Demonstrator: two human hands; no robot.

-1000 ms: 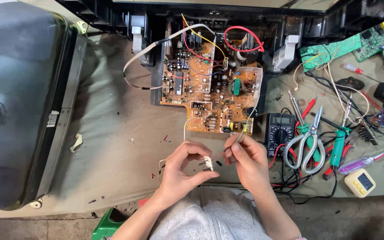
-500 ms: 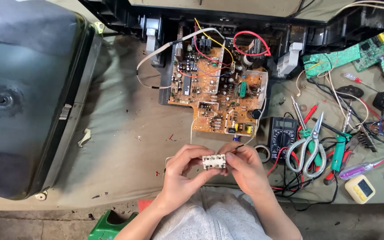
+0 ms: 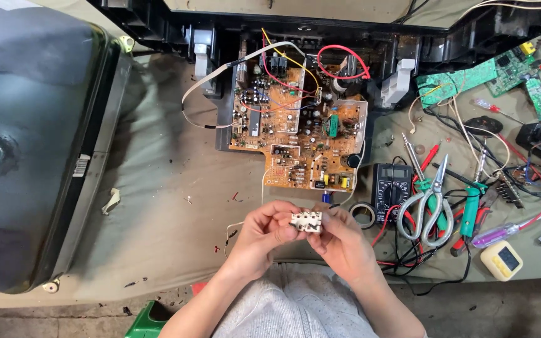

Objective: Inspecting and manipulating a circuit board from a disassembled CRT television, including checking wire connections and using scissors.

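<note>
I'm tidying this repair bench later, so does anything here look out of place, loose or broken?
The orange circuit board lies pulled out of the black casing, wires trailing. Small red and white scraps dot the cloth, and a white broken-looking fragment lies by the grey tube. Both the left hand and the right hand hold a small white part.

A small white plastic connector block (image 3: 306,221) with a row of dark slots and metal contacts sits at lower centre of the frame, held level and lengthwise, its slotted face turned up toward the camera.
</note>
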